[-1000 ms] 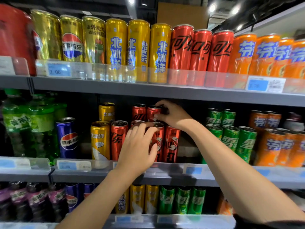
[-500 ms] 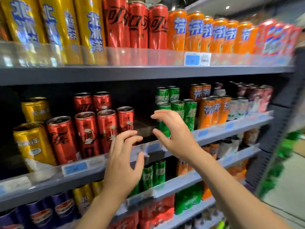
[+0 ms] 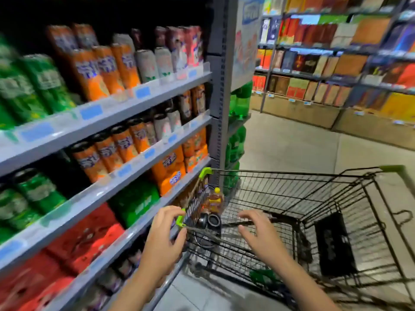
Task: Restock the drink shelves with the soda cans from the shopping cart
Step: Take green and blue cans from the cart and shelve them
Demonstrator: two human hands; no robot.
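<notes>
Head view, angled down, cart (image 3: 292,194) close

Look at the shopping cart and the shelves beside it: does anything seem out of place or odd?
One thing stands out: the cart holds a bottle with a yellow cap, upright in its near-left corner, not a soda can. Two dark round things lie beside it, too blurred to identify. The shelves look orderly. Both hands, left and right, hold nothing.

Empty hands (image 3: 161,239) off shelf, over cart (image 3: 292,194)
</notes>
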